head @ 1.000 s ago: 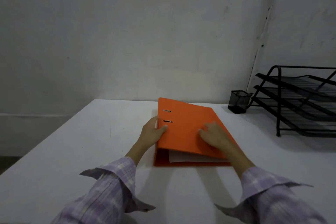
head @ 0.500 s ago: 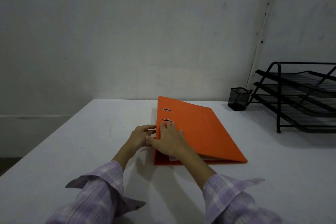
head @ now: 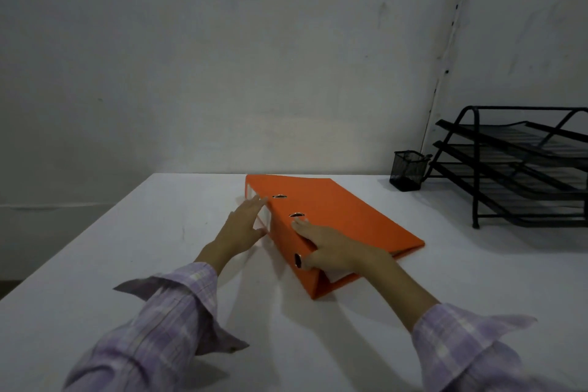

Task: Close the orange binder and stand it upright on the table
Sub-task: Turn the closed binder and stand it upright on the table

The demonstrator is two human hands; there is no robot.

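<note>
The orange binder (head: pixel 337 216) lies closed on the white table (head: pixel 159 232), turned at an angle, its spine with a white label facing left and toward me. White paper shows at its near end. My right hand (head: pixel 331 248) grips the near end of the spine, thumb by the round finger hole and fingers on the cover near the two metal slots. My left hand (head: pixel 243 226) rests flat against the spine label, fingers spread and touching it.
A black mesh pen cup (head: pixel 409 170) stands at the back right of the table. To its right sits a black wire three-tier letter tray (head: pixel 521 169). A grey wall runs behind the table's far edge.
The binder has swung so its spine now faces left and toward me. My right hand shifted to the spine's near end; my left hand opened flat against the label.
</note>
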